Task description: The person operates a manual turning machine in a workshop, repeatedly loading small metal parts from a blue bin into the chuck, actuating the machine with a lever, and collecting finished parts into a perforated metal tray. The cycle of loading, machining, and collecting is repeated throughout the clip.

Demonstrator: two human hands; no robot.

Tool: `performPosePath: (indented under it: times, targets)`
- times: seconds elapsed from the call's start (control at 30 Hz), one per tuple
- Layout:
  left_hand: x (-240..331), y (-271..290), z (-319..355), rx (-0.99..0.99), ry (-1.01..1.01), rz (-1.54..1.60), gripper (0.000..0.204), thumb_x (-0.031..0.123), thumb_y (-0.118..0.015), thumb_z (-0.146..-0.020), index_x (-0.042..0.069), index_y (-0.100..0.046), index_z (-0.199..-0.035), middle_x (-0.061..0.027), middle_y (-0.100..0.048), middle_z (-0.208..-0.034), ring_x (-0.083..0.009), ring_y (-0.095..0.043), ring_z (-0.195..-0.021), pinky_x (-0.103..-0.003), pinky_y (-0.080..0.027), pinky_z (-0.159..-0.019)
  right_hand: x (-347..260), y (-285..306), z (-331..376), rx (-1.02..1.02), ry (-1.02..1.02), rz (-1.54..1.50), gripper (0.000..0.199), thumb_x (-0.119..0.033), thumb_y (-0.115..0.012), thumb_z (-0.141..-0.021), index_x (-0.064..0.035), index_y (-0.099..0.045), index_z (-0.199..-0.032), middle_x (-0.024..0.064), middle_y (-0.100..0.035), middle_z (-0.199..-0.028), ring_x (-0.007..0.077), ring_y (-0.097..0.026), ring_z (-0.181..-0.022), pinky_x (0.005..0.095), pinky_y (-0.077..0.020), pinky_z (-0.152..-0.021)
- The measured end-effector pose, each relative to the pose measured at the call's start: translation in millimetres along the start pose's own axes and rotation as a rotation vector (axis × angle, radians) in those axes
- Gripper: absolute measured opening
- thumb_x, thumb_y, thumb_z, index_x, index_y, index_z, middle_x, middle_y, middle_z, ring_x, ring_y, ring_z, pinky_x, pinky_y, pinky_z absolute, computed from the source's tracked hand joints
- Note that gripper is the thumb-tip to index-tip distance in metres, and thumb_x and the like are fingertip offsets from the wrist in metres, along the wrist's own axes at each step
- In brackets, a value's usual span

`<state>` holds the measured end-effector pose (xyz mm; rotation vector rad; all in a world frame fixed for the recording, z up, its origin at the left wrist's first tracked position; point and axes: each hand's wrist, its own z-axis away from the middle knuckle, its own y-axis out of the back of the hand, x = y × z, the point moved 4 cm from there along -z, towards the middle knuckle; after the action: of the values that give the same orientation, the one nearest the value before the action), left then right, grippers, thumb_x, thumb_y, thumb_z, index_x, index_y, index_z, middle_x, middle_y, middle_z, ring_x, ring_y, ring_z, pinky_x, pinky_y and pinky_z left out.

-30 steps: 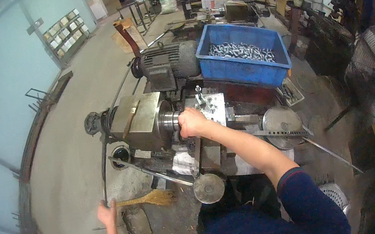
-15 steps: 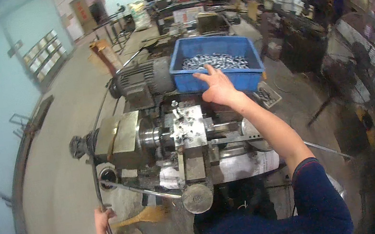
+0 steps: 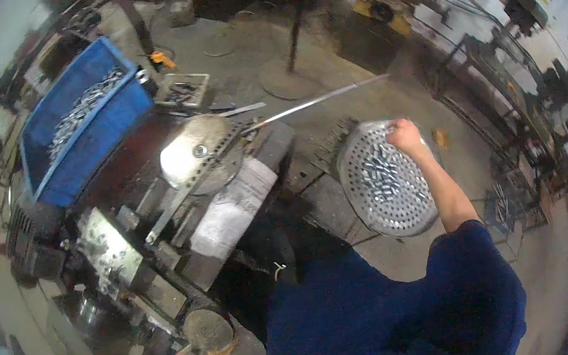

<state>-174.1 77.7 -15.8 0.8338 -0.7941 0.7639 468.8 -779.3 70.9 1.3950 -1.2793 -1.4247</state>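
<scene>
1. Head view: the right hand [image 3: 406,136] is closed on the far rim of a round perforated metal tray [image 3: 381,179] of small metal parts, low at the person's right, beside the lathe [image 3: 159,225].
2. Likely heavy, stiff, and loose-loaded; grip the rim, keep it level.
3. Left hand: not visible.

Left hand out of view; blurred machine [image 3: 133,251].

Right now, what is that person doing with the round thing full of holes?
The person's right hand is at the far rim of a round metal tray with holes, which holds a heap of small shiny metal pieces. It sits to the right of a grimy metal machine. A blue crate with more shiny pieces rests at the machine's far side. The left hand is out of view.
</scene>
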Motion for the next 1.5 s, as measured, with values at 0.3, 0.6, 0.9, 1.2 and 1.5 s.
performPosePath:
  times: [0.3,0.6,0.9,1.2,1.5]
  targets:
    - [-39.4,47.9,-27.0,-0.012,0.196,0.064,0.060,0.028,-0.046,-0.087,0.013,-0.018,-0.138,-0.0097,-0.051,-0.121,-0.0308,-0.055,-0.099,-0.045,-0.023,-0.103,69.2,-71.3,57.4,-0.163,-0.081,0.063,0.018,-0.027,-0.064,-0.060,-0.0141,-0.067,-0.072,0.0063,-0.065,-0.083,0.0278,-0.061,-0.076,0.0355,-0.0496,-0.070]
    - [61.3,-36.9,79.9,0.269,-0.136,0.035,0.033,0.022,-0.064,-0.075,-0.004,-0.052,-0.091,-0.0092,-0.054,-0.064,-0.0178,-0.053,-0.054,-0.030,-0.045,-0.050,60.7,-120.5,-14.1,-0.312,0.177,0.330,0.025,-0.025,-0.061,-0.061,-0.0019,-0.065,-0.071,0.0215,-0.061,-0.083,0.0341,-0.059,-0.084,0.0408,-0.0470,-0.077]
    - [222.4,-160.8,177.5,0.213,-0.614,-0.349,0.032,0.014,-0.064,-0.074,-0.004,-0.058,-0.101,-0.0098,-0.063,-0.077,-0.0178,-0.061,-0.074,-0.028,-0.048,-0.067,-147.5,-18.2,7.9,-0.270,0.397,-0.643,0.026,-0.013,-0.061,-0.060,-0.0023,-0.069,-0.083,0.0157,-0.064,-0.090,0.0267,-0.061,-0.087,0.0333,-0.0467,-0.078]
    - [253.9,-398.7,196.0,-0.960,-0.285,0.373,0.048,0.040,-0.039,-0.093,-0.004,-0.058,-0.089,-0.0127,-0.063,-0.077,-0.0223,-0.062,-0.072,-0.033,-0.049,-0.070,-457.5,60.5,198.3,-0.681,1.503,-1.157,0.037,-0.007,-0.063,-0.058,-0.0044,-0.065,-0.095,0.0172,-0.054,-0.108,0.0292,-0.054,-0.099,0.0340,-0.0428,-0.086]
    - [234.3,-400.6,197.7,-0.968,0.002,0.967,0.033,0.029,-0.045,-0.090,0.002,-0.052,-0.106,-0.0084,-0.062,-0.081,-0.0215,-0.060,-0.071,-0.036,-0.047,-0.066,-469.1,55.3,224.5,-0.699,1.506,-1.290,0.040,0.007,-0.056,-0.060,-0.0036,-0.064,-0.097,0.0127,-0.050,-0.113,0.0205,-0.056,-0.094,0.0275,-0.0472,-0.076]
